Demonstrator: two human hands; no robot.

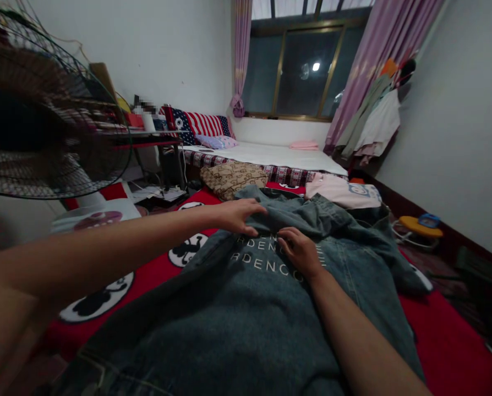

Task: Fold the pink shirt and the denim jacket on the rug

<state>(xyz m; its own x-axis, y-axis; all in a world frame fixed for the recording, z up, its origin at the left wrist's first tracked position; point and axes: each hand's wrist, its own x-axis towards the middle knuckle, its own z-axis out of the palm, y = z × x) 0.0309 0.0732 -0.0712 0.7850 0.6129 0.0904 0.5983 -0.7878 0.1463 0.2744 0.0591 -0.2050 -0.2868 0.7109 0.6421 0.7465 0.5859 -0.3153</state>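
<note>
A dark blue denim jacket with pale lettering across its back lies spread over a red blanket. My left hand reaches across from the left and pinches a fold of denim near the jacket's collar. My right hand rests on the lettering just right of it, fingers curled and pressed down on the cloth. Both forearms stretch out over the jacket.
A standing fan fills the upper left. Beyond the jacket lie a brown patterned cushion and a folded pink garment, then a mattress under a window. Clothes hang at the right wall. A cluttered desk stands at left.
</note>
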